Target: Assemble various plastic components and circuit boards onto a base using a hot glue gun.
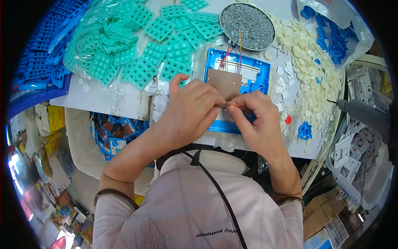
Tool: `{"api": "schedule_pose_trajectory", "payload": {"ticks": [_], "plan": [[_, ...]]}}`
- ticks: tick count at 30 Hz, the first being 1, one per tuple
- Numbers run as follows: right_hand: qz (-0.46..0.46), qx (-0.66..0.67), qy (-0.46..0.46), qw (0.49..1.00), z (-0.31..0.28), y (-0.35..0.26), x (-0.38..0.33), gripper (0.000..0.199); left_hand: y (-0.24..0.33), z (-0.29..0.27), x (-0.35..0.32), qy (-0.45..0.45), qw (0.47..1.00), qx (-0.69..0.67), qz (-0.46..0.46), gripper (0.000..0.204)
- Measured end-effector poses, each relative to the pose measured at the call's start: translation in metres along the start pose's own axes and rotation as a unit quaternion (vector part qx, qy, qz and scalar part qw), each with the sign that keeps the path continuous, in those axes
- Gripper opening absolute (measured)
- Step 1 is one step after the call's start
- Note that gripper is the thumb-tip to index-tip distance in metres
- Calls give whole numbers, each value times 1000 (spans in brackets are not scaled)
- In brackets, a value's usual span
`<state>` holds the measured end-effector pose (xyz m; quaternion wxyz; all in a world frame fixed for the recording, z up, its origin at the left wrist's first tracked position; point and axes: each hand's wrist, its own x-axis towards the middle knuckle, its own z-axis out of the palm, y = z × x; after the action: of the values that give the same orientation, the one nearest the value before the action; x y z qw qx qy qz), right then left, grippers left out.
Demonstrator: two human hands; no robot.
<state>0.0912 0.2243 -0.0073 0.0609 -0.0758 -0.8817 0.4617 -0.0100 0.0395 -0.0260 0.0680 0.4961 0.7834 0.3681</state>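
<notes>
Both my hands are at the centre of the frame, fingertips nearly meeting. Left hand pinches at thumb and forefinger; right hand does likewise, on thin wires, one of them orange. Wire ends vanish between my fingertips; cannot tell which strand each hand grips.

The brown board lies just above my fingertips, over the blue housing, centre of frame. Board covers part of the housing's inside; my hands cover much of its lower half. Red and other coloured leads rise from the board's top edge; their far ends are hard to trace. A thin dark strand loops below my right hand, its lower end lost near my shirt.

Upper left: teal keypads, heaped, many overlapped, some under clear film. Upper centre: round tray of small grey metal pieces, too small to tell singly. Right: cream discs in a spread pile. Far right: a dark pointed tool, its back end lost in the black rim. Left of centre, low: a pale bin of blue pieces, partly behind my left forearm.
</notes>
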Motion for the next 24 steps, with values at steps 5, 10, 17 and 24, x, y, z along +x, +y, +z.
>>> {"api": "schedule_pose_trajectory", "payload": {"ticks": [5, 10, 17, 24], "plan": [[0, -5, 1, 1000, -1, -1, 0, 4, -1, -3, 0, -4, 1000, -15, -21, 15], [-6, 3, 5, 1000, -1, 0, 0, 3, 1, -3, 3, -5, 999, -18, -31, 17], [-8, -1, 3, 1000, -1, 0, 0, 4, 5, -1, 4, 7, 999, -11, -48, 18], [-9, -1, 2, 1000, -1, -1, 1, 3, 4, -1, 3, 6, 999, -13, -47, 19]]}}
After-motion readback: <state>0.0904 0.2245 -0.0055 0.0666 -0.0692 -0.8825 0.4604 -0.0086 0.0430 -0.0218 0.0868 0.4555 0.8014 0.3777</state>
